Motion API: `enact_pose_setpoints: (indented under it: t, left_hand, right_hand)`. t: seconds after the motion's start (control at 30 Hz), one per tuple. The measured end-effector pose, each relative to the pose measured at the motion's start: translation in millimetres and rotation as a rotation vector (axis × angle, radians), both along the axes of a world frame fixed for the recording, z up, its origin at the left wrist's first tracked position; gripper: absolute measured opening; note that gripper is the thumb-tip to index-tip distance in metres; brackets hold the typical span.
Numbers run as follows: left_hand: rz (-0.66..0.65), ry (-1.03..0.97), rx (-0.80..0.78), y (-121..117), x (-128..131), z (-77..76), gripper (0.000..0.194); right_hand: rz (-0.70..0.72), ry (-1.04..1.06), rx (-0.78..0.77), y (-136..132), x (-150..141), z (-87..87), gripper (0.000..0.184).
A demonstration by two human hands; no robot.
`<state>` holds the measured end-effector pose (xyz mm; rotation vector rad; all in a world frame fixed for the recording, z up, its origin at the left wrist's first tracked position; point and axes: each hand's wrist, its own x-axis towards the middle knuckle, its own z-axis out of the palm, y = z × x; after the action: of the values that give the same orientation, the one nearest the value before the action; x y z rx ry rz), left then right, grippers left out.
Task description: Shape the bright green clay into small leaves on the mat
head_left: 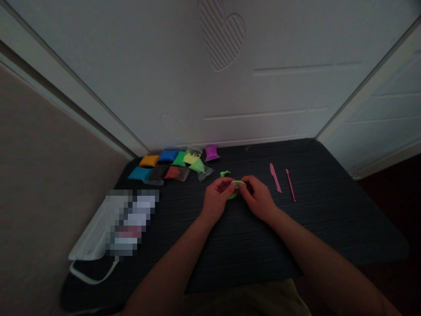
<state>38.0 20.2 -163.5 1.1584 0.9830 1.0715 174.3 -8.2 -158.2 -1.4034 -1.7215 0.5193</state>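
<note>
Between the fingertips of my left hand (217,197) and my right hand (258,197) is a light green piece of modelling clay (238,182), pinched from both sides above the table. Its full shape is partly covered by my thumbs. Below it, by my left thumb, more green clay (232,196) shows; whether the two are joined I cannot tell. A small green clay bit (225,174) with a thin end lies on the table just beyond my left fingers. To the right of my right hand lie a pink plastic knife (275,177) and a thin pink modelling tool (290,185).
Several packets of coloured clay, including an orange packet (149,161), a blue packet (168,155) and a purple packet (212,153), lie along the back left. A white face mask (94,237) and a blurred-out item (134,224) rest at the left. The dark table (329,206) meets a white panel (148,66).
</note>
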Motion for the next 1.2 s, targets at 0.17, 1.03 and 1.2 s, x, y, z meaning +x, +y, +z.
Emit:
enact_pose_setpoints:
  t: [0.17,1.03,1.2]
  left_hand:
    - [-0.023,0.014,-0.001,-0.4,-0.8,2.1,0.019]
    - [0.076,0.099,0.076,-0.9,-1.0,3.3,0.024]
    - [-0.014,0.104,0.127,-1.2,-1.4,-0.8,0.026]
  right_hand:
    - [-0.008,0.066,-0.011,-0.3,0.4,1.4,0.014]
    - [0.053,0.256,-0.197,-0.7,-3.3,-2.1,0.016]
    - [0.002,0.384,-0.169,3.6,-2.9,-3.6,0.013]
